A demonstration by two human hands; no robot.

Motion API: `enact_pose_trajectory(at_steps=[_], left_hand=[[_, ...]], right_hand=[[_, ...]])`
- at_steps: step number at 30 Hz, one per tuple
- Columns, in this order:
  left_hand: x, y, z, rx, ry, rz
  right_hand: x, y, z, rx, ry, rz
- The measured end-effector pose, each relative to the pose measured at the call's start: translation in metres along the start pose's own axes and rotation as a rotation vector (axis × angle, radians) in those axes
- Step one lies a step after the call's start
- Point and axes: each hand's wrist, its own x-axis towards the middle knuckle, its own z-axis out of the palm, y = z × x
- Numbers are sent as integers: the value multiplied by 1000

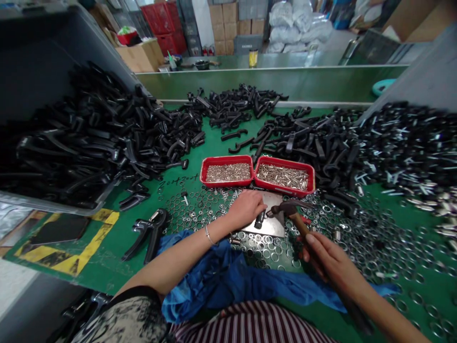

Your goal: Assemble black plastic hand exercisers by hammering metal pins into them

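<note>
My left hand is closed over a small black plastic part on a flat metal plate; the fingertips hide part of it. In my right hand is a claw hammer, gripped round its handle. The hammer's head hangs over the plate, just right of the black part. Behind the plate stand two red trays, the left tray with tiny metal pins and the right tray with longer ones. Metal rings lie scattered round the plate.
Black curved handles spill from a grey bin at left. More handles pile up behind the trays, and black parts with metal pins heap at right. An assembled hand grip and blue cloth lie nearer me.
</note>
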Motion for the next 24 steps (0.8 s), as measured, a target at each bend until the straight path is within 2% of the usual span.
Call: enact_pose_trajectory(at_steps=[3, 6, 11, 12, 16, 20, 22, 24], left_hand=[[0, -3, 0, -57, -19, -29], [2, -2, 0, -17, -34, 13], [7, 2, -6, 201, -107, 272], [6, 2, -8, 207, -111, 284], [-12, 0, -14, 61, -56, 125], [-32, -4, -13, -86, -109, 93], [-35, -6, -10, -111, -125, 82], [-33, -8, -6, -126, -129, 86]], right_hand=[[0, -1, -4, -23, 5, -13], [0, -1, -5, -40, 5, -23], [3, -3, -2, -80, -3, 0], [2, -6, -2, -111, -5, -8], [-6, -24, -8, -348, 30, -146], [-3, -33, -6, -585, 140, -328], [8, -27, -3, -689, 143, -312], [20, -17, -1, -675, 93, -215]])
